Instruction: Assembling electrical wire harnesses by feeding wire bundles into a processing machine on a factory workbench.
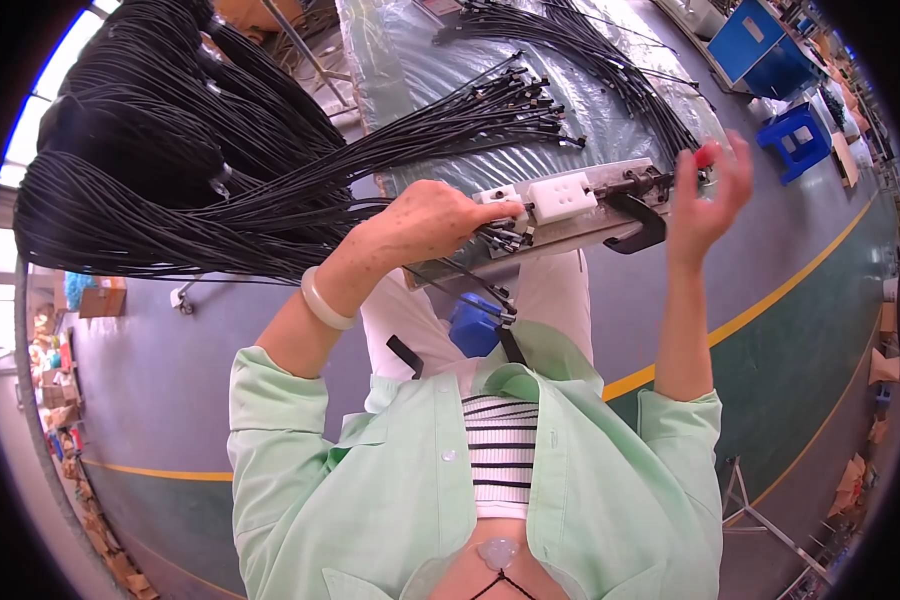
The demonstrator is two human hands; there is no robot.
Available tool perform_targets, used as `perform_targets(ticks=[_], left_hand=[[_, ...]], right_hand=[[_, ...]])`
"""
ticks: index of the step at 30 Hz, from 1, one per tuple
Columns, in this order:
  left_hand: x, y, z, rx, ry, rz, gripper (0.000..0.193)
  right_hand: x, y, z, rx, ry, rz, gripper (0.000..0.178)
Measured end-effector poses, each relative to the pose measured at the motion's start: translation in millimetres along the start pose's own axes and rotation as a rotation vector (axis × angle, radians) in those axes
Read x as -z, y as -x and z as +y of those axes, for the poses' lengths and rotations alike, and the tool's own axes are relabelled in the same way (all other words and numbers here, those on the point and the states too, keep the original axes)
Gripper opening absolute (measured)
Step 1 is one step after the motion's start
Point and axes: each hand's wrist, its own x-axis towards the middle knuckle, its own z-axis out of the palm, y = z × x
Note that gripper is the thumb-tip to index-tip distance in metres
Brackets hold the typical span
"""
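My left hand (430,222) reaches over a bundle of black cables (270,215), its index finger stretched onto a small white block (500,196) at the left end of a metal fixture plate (570,229). Its other fingers curl under; what they hold is hidden. Dark cable ends with metal tips (508,236) lie just below that finger. A larger white block (562,197) sits mid-plate, beside a dark clamp mechanism (638,185) and a black curved handle (638,226). At the plate's right end my right hand (712,195) has its fingers apart around a red knob (707,154).
Cable ends (525,105) fan out over the plastic-covered table (400,70), and another black bundle (610,60) lies at its far right. A thick mass of cables (130,130) hangs at the left. A blue stool (795,140) and blue bin (765,45) stand at the right.
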Motion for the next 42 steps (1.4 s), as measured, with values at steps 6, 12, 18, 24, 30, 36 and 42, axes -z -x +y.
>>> perform_targets(ticks=[6,12,18,24,30,36,42], left_hand=[[-0.7,-1.2,0.1,0.000,0.132,0.000,0.075],[-7.8,4.2,2.1,0.035,0.208,0.036,0.071],[-16.0,14.9,-1.8,-0.107,0.602,0.344,0.055],[-6.3,25.8,16.3,-0.193,0.792,0.326,0.040],[-7.4,18.6,35.4,0.114,0.420,0.293,0.041],[-16.1,11.2,41.4,0.136,0.250,0.351,0.030],[-20.3,13.6,38.7,0.139,0.202,0.374,0.028]], right_hand=[[-21.6,-10.5,60.2,-0.933,-0.972,-0.119,0.027],[-36.0,26.8,30.8,-0.102,-0.361,-0.444,0.035],[-31.2,4.9,50.5,-0.643,-0.637,-0.279,0.029],[-17.4,-16.0,32.7,-0.391,-0.323,-0.075,0.011],[4.6,18.6,-60.0,-0.405,-0.910,-0.836,0.015],[1.9,33.5,-79.1,-0.456,-1.126,-1.184,0.032],[-2.2,29.1,-80.5,-0.788,-1.410,-1.271,0.026]])
